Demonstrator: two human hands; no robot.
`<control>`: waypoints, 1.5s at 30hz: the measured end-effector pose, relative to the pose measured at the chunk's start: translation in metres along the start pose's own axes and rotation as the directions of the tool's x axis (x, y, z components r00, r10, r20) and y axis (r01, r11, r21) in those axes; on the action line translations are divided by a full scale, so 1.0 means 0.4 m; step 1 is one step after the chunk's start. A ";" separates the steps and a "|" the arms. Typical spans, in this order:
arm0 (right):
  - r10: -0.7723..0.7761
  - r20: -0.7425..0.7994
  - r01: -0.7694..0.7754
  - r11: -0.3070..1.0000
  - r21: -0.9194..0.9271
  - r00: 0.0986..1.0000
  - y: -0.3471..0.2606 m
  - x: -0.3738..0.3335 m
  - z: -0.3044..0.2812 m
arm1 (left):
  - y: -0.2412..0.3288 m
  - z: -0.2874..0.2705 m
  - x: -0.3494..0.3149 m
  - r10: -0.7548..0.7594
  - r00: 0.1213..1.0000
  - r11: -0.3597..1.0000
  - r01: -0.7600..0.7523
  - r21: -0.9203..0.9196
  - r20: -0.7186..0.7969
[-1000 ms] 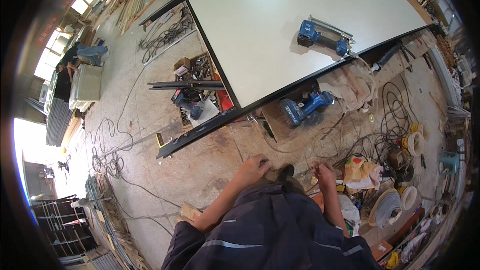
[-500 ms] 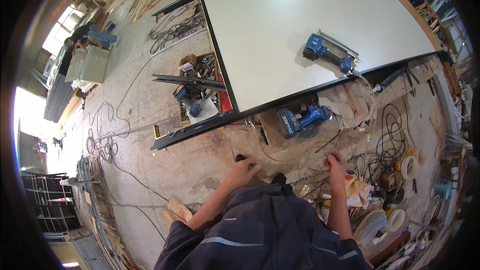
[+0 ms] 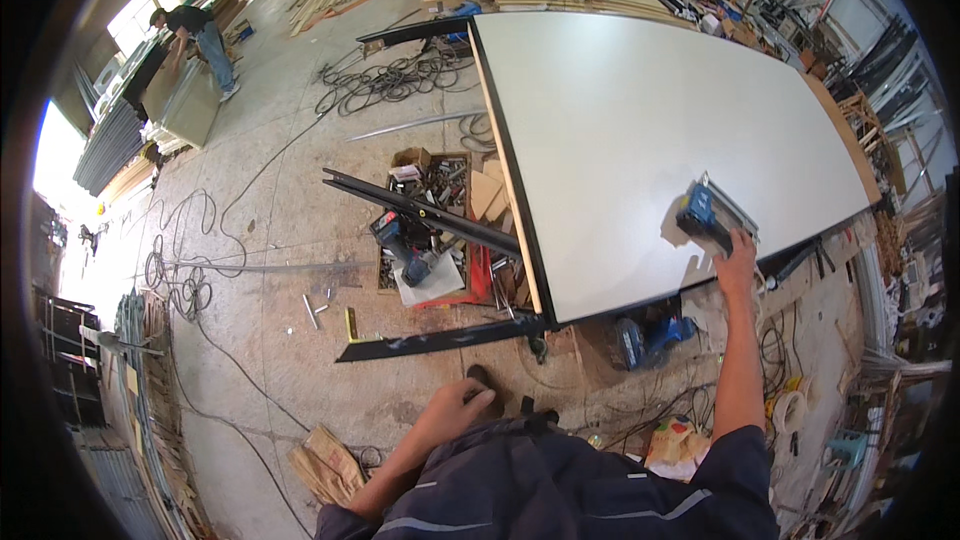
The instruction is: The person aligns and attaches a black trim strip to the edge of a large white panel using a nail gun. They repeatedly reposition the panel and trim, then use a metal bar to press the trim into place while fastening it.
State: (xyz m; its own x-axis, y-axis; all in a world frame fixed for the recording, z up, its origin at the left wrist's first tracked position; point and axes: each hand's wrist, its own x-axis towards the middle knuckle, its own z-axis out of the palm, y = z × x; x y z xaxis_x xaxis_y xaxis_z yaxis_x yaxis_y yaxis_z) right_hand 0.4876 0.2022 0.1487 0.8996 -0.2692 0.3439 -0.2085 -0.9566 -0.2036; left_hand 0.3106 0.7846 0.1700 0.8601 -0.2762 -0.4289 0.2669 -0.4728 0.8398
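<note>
My right hand (image 3: 735, 262) reaches up to the near edge of a large white panel (image 3: 640, 120) and touches a blue power tool (image 3: 703, 215) lying on it; whether the fingers grip the tool I cannot tell. My left hand (image 3: 462, 403) hangs low beside my dark jacket, fingers curled, close to a dark shoe tip (image 3: 482, 380), with nothing visible in it. A second blue power tool (image 3: 645, 337) lies on the concrete floor under the panel's edge.
A box of scraps and a blue drill (image 3: 405, 240) sit left of the panel, crossed by black metal bars (image 3: 420, 210). Cables (image 3: 385, 85) and hoses litter the floor. Another person (image 3: 200, 35) bends over sheets at far left. Tape rolls and bags lie at right.
My right hand rose from near the floor up to the blue tool on the panel. My view lifted, so the panel looks closer. The left hand stayed low.
</note>
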 end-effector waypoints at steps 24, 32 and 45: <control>-0.054 0.257 0.069 0.996 -0.051 0.965 -0.120 0.164 0.019 | 0.140 -0.200 0.275 0.234 0.965 0.966 -0.245 -0.083 -0.116; 0.263 0.345 -0.434 0.527 0.731 0.901 -0.345 0.008 -0.315 | 0.020 -0.045 0.664 0.077 0.936 0.929 0.058 -0.367 0.342; -0.026 0.773 -0.759 0.170 0.628 0.634 -0.470 -0.303 -0.344 | 0.016 0.013 0.660 0.030 0.928 0.768 0.216 -0.603 0.371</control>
State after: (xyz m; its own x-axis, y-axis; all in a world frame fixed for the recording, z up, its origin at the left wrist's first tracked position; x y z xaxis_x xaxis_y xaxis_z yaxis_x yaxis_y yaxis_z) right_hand 0.3649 0.3995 0.2716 0.8723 -0.0599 -0.4853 -0.4773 0.1117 -0.8716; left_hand 0.5369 0.7042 0.0606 0.6451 -0.5808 -0.4965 0.6531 0.0818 0.7529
